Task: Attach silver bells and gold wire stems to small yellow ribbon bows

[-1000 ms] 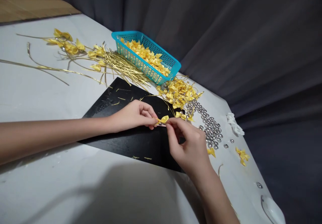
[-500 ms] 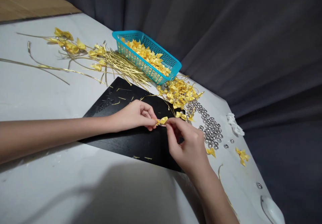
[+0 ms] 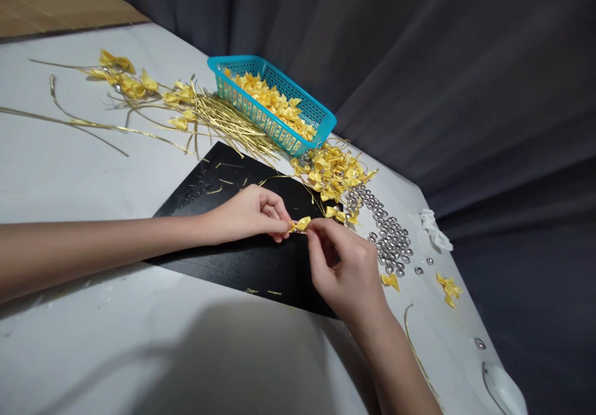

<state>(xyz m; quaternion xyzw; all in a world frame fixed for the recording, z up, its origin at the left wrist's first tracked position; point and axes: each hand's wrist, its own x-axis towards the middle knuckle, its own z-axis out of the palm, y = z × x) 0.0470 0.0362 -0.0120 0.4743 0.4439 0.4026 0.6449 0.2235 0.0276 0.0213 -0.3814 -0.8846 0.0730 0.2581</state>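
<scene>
A small yellow ribbon bow point(image 3: 303, 223) is stretched between my two hands, above a black board point(image 3: 261, 272). My left hand point(image 3: 263, 213) pinches its left end between thumb and fingers. At its right end, my right hand point(image 3: 342, 256) is closed with thumb and forefinger together. The fingertips cover part of the bow. Just right of it, a yellow bow with gold cord point(image 3: 336, 214) lies by the board's edge. Short gold scraps point(image 3: 226, 182) are scattered on the board.
Behind the board stands a blue basket point(image 3: 279, 132) of yellow bows, with gold cords point(image 3: 233, 123) beside it. Yellow bows with cords point(image 3: 330, 169) and silver rings point(image 3: 393, 244) are heaped to the right. A white object point(image 3: 503, 390) sits at the lower right.
</scene>
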